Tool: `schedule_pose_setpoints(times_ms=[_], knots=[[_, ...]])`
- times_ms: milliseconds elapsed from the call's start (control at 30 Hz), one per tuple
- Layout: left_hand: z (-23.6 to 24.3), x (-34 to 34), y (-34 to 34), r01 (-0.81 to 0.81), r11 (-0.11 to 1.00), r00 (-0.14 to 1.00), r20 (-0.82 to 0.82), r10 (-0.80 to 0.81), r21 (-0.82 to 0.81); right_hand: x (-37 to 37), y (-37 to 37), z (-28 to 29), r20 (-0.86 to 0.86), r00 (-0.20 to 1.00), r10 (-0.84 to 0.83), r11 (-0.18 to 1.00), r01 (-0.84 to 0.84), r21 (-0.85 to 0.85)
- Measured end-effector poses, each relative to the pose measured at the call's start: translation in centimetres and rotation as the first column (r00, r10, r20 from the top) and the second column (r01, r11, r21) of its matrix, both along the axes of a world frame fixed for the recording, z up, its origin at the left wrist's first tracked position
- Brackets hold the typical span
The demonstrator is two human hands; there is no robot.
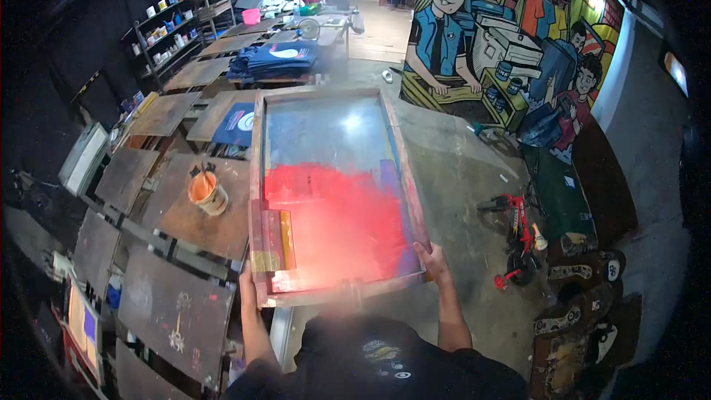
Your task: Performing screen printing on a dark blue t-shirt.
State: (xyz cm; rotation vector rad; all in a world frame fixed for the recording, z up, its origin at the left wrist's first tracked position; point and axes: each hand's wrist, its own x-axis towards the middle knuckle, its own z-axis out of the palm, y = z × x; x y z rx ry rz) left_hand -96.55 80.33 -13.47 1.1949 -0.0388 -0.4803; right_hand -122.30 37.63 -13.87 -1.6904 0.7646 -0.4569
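Note:
A large wooden screen-printing frame (406,170) is held up in front of me, its mesh smeared with red ink (337,215) over the nearer part. My left hand (249,285) grips the frame's near left side, with most of its fingers hidden. On the near right corner, my right hand (433,261) is closed round the edge, thumb on top. What looks like a squeegee (286,238) lies inside the frame along its left side, close to my left hand.
Rows of flat printing boards (174,311) fill the left. On one stands an ink bucket (207,191) with tools in it. Folded dark blue shirts (274,59) are stacked farther back. To the right, a small red bike (516,233) lies on the floor, near a painted mural wall (444,37).

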Motion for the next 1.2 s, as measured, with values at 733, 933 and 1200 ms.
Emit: schedule_pose_setpoints(times_ms=[733, 933, 1200], knots=[[-8.6, 20.8, -10.8, -0.134, 0.962, 0.989, -0.030, 0.145, 0.239, 25.5, -14.1, 2.5, -0.155, 0.980, 0.126, 0.973, -0.092, 0.213], [-8.7, 23.0, -15.8, -0.222, 0.944, 0.962, -0.102, 0.253, 0.244, 31.0, -23.1, -3.3, -0.203, 0.960, 0.193, 0.973, -0.161, 0.162], [-10.4, 22.3, -24.5, -0.406, 0.913, 0.890, -0.210, 0.404, 0.037, 40.2, -32.6, -2.4, -0.214, 0.909, 0.357, 0.934, -0.348, 0.079]])
